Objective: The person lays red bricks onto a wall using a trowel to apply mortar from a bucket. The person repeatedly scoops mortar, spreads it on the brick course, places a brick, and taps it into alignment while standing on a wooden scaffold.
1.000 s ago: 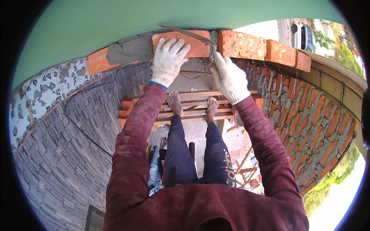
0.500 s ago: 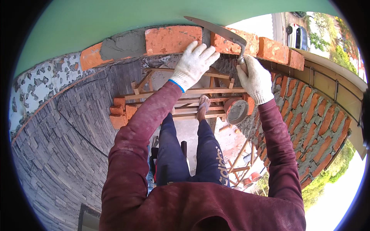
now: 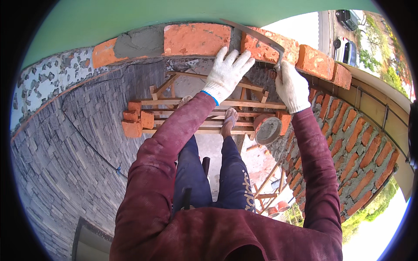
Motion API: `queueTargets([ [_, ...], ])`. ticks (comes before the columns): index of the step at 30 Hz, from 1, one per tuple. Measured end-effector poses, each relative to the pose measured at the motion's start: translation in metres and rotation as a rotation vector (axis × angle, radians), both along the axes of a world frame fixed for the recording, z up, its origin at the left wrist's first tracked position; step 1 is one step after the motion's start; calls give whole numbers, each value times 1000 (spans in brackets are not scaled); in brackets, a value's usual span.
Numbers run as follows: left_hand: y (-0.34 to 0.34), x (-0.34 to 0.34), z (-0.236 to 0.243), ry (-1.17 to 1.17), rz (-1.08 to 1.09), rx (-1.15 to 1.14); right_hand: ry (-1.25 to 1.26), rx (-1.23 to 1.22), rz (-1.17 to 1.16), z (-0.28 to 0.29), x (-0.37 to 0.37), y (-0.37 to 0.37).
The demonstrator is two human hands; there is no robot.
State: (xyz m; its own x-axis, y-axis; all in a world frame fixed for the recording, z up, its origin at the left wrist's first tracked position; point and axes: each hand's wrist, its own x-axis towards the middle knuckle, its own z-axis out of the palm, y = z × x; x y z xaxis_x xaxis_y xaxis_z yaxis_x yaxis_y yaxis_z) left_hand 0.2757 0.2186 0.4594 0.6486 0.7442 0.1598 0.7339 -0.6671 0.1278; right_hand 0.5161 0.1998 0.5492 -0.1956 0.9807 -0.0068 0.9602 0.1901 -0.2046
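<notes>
My right hand (image 3: 291,87), in a white knit glove, is closed round the handle of a bricklaying trowel (image 3: 266,40). The blade shows nearly edge-on, slanting up and left across an orange brick (image 3: 287,47) toward the green wall. My left hand (image 3: 227,74), gloved alike, has its fingers spread at the near edge of the brick row. Its fingertips overlap the front edges of a long brick (image 3: 196,40) and the brick beside it; firm contact cannot be made out. Grey mortar (image 3: 235,40) fills the joint between these two bricks. More mortar (image 3: 139,42) coats the row farther left.
Wooden scaffold planks (image 3: 209,130) lie under my feet. On them stand a mortar bucket (image 3: 267,130) at right and several stacked bricks (image 3: 131,124) at left. A green wall (image 3: 130,15) rises behind the row. A rough brick wall (image 3: 355,152) is at right, grey stone cladding (image 3: 82,148) at left.
Both gloved hands have shifted slightly right in the picture, the trowel with the right one. The view has tilted a little, and my other foot now shows on the planks.
</notes>
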Motion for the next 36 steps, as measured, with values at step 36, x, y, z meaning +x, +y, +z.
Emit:
queueTargets([
  [36, -33, -185, 40, -214, 168, -414, 440, -461, -477, 96, -65, -115],
])
